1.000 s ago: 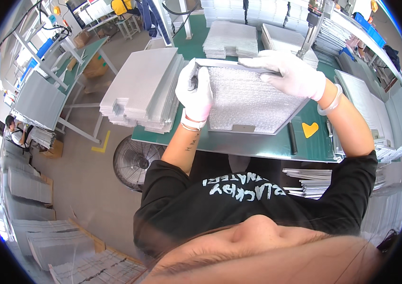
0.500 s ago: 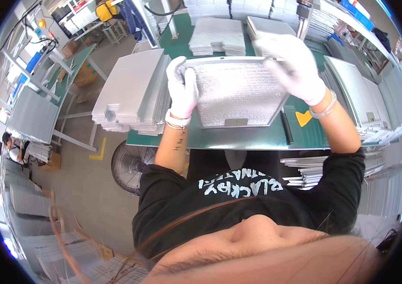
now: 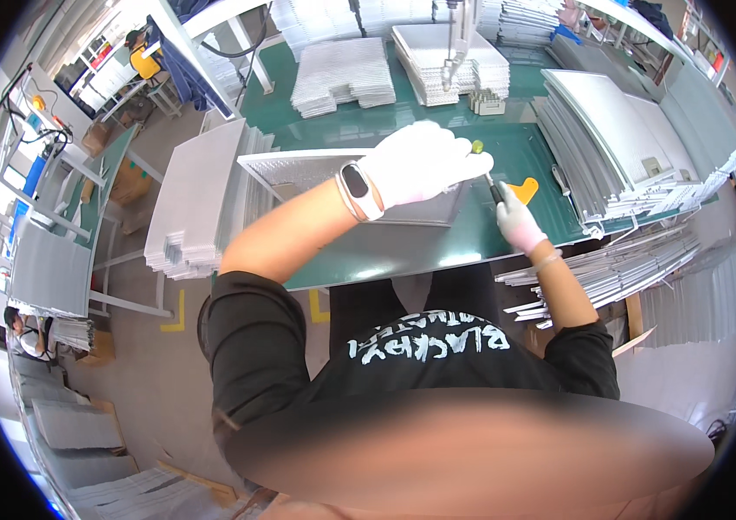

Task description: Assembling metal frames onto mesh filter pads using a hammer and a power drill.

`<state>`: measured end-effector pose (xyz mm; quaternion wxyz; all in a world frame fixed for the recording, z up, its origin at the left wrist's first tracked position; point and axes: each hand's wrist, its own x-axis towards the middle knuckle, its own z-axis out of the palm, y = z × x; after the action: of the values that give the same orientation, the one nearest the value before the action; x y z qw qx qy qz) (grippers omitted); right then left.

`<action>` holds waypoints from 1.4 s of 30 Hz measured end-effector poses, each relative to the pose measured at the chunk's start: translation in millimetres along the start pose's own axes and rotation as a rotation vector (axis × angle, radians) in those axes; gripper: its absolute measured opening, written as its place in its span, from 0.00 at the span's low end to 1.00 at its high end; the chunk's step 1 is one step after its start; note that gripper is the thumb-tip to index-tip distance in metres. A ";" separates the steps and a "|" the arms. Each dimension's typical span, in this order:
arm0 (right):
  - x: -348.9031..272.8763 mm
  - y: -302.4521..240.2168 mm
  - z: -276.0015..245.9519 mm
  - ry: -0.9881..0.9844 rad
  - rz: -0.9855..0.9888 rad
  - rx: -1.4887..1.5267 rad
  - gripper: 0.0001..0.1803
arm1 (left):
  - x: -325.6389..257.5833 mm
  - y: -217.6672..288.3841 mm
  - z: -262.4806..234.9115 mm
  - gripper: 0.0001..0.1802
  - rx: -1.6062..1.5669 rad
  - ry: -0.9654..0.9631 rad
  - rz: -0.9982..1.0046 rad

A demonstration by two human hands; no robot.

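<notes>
A silvery mesh panel in a pale frame [image 3: 305, 158] is in front of me on the green table, partly covered by my left forearm. My left hand [image 3: 424, 165], in a white glove, reaches across its upper right part with fingers bent together; what they grip is hidden. A small yellow-green round thing [image 3: 477, 146] shows at its fingertips. In my gloved right hand [image 3: 520, 225] is a black-handled tool [image 3: 496, 192], its thin tip close to my left fingers. Just beyond my right hand lies a yellow flat piece [image 3: 523, 191].
Panel stacks stand at the left [image 3: 190, 191], the back [image 3: 344, 74] and the right [image 3: 602, 130]. Small metal blocks [image 3: 487, 103] sit by the back stack. A vertical metal tool [image 3: 455, 43] hangs over the far side. White strips [image 3: 559, 282] lie below the table's right edge.
My right hand has come down from the panel's upper right and taken the black-handled tool off the table. My left hand has crossed from the panel's left side to its right. The view has shifted.
</notes>
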<state>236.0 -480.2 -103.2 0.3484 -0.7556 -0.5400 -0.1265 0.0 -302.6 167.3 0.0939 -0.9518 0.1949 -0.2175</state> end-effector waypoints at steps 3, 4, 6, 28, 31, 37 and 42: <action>27.2 -79.0 -111.8 -0.335 0.539 0.683 0.32 | -0.3 7.3 15.7 0.22 0.211 -0.069 -0.107; 31.9 -86.5 -140.7 -0.324 0.474 0.700 0.33 | 1.6 10.1 21.2 0.22 0.205 -0.070 -0.102; 47.1 -115.0 -199.6 -0.252 0.339 0.597 0.33 | 1.2 14.5 40.0 0.32 0.037 0.408 -0.284; 42.2 -134.1 -186.5 -0.159 -0.075 0.123 0.34 | 17.5 17.2 72.5 0.40 0.007 0.576 -0.664; 27.4 -94.2 -140.1 -0.239 0.004 -0.049 0.33 | 13.0 19.3 73.2 0.33 0.017 0.640 -0.581; 73.1 -65.8 -99.6 -0.678 0.001 -0.641 0.29 | 10.7 29.1 71.0 0.18 0.066 0.631 -0.513; 254.4 -151.0 -170.2 0.352 -0.613 -0.263 0.22 | 11.3 29.6 74.2 0.16 0.130 0.719 -0.503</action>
<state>228.9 -381.6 223.5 0.2816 -0.5638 -0.6523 -0.4212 33.0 -327.1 97.8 0.0242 -0.8256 -0.0366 -0.5626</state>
